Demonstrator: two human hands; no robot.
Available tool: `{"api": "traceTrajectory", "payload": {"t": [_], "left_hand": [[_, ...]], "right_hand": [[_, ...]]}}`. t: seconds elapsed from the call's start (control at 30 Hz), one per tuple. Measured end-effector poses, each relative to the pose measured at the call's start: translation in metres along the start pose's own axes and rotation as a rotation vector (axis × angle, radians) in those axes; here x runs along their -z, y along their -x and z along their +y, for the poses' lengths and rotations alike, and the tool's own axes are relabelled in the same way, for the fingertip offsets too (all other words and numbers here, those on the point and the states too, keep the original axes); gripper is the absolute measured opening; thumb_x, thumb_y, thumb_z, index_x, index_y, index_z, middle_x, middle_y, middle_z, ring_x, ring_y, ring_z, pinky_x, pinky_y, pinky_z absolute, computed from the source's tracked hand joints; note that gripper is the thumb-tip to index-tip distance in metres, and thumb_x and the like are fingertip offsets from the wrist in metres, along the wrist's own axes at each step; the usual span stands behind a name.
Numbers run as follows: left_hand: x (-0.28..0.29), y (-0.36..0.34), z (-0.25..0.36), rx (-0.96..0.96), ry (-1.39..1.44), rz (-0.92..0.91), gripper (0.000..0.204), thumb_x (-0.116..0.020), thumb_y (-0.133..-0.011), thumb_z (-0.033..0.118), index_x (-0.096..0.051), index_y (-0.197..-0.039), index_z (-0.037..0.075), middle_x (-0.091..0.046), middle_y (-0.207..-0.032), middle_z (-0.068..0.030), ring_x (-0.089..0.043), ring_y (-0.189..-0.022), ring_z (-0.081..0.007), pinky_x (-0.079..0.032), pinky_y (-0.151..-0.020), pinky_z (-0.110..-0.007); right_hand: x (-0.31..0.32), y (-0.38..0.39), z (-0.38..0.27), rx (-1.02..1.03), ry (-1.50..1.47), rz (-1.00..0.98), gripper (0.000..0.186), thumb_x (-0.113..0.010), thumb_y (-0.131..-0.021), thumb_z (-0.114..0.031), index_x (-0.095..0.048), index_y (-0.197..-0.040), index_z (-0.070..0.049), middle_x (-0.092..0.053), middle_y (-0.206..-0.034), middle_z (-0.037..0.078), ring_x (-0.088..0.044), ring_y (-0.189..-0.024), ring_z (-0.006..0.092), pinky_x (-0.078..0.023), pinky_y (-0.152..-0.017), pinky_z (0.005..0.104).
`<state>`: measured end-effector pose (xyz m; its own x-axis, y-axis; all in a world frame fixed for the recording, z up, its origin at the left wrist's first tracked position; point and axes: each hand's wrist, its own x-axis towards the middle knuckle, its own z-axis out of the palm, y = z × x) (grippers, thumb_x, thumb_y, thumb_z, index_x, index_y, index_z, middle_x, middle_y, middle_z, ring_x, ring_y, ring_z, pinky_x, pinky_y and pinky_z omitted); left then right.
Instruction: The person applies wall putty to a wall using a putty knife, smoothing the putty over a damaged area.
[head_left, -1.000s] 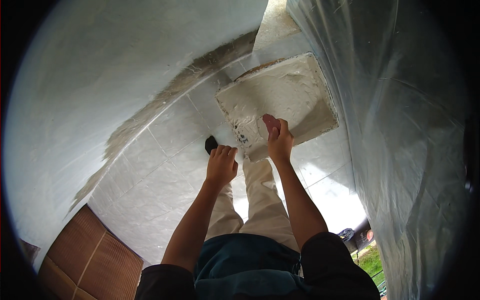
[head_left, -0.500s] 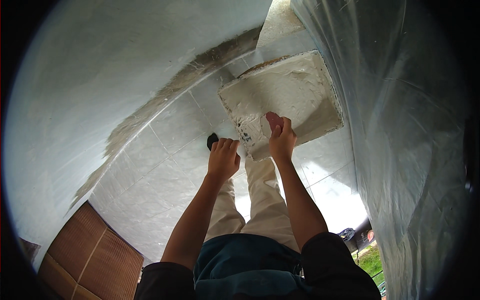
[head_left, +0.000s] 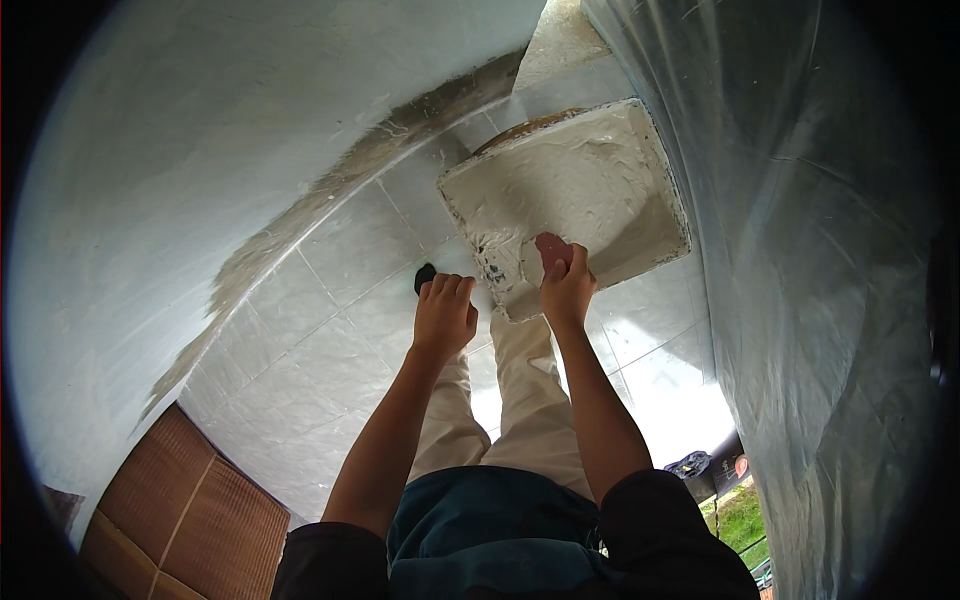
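A square, pale tray (head_left: 655, 235) with a crusted rim is in front of my legs. Wet, cream-grey plaster (head_left: 590, 165) is spread over its inside. Low over the tray's near part, my right hand (head_left: 568, 290) grips a flat, dark red piece (head_left: 551, 250) between thumb and fingers; its exact kind is unclear. My left hand (head_left: 446, 308) is beside the tray's near left edge, back upward and fingers curled. Whatever those fingers hold, if anything, is hidden. Just past them shows the dark tip of a shoe (head_left: 425, 274).
At left rises a pale wall (head_left: 220, 130) with a rough grey-brown band (head_left: 290, 215) along its foot. Grey tiles (head_left: 330, 340) cover the floor. Clear plastic sheeting (head_left: 800, 280) hangs at right. A brown ribbed panel (head_left: 190, 500) is at lower left, grass (head_left: 740, 525) at lower right.
My right hand and the dark red piece have shifted slightly toward me and to the right. My left hand has barely moved.
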<state>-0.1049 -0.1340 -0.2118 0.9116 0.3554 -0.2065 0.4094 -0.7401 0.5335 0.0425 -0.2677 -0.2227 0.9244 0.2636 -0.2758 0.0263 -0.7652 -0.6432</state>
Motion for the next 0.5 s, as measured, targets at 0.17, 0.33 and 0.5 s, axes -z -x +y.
{"api": "traceTrajectory", "payload": {"t": [0.17, 0.33, 0.5], "left_hand": [[0.002, 0.002, -0.006, 0.001, -0.004, -0.001, 0.033, -0.061, -0.074, 0.002, -0.058, -0.107, 0.006, -0.06, -0.098, -0.0097, -0.056, -0.1, -0.0299, -0.044, -0.087, -0.044], [0.003, 0.004, -0.013, 0.002, -0.01, 0.01, 0.034, -0.061, -0.074, 0.002, -0.058, -0.107, 0.006, -0.06, -0.098, -0.0097, -0.056, -0.099, -0.0299, -0.044, -0.086, -0.044], [0.008, 0.004, -0.016, 0.017, -0.023, -0.001, 0.034, -0.062, -0.073, 0.002, -0.058, -0.107, 0.006, -0.06, -0.099, -0.0096, -0.056, -0.099, -0.0298, -0.044, -0.086, -0.044]], "right_hand": [[-0.001, 0.01, 0.003, -0.081, -0.007, -0.034, 0.03, -0.054, -0.087, 0.002, -0.052, -0.117, 0.001, -0.066, -0.102, 0.026, -0.065, -0.094, 0.0452, -0.051, -0.081, 0.0486], [-0.003, 0.019, 0.006, -0.114, 0.006, -0.073, 0.031, -0.056, -0.086, 0.0, -0.054, -0.118, 0.001, -0.066, -0.102, 0.026, -0.065, -0.095, 0.045, -0.051, -0.082, 0.0492], [0.004, 0.02, 0.013, -0.163, 0.001, -0.106, 0.032, -0.056, -0.083, -0.004, -0.059, -0.115, 0.0, -0.067, -0.102, 0.026, -0.065, -0.096, 0.044, -0.05, -0.084, 0.049]]}}
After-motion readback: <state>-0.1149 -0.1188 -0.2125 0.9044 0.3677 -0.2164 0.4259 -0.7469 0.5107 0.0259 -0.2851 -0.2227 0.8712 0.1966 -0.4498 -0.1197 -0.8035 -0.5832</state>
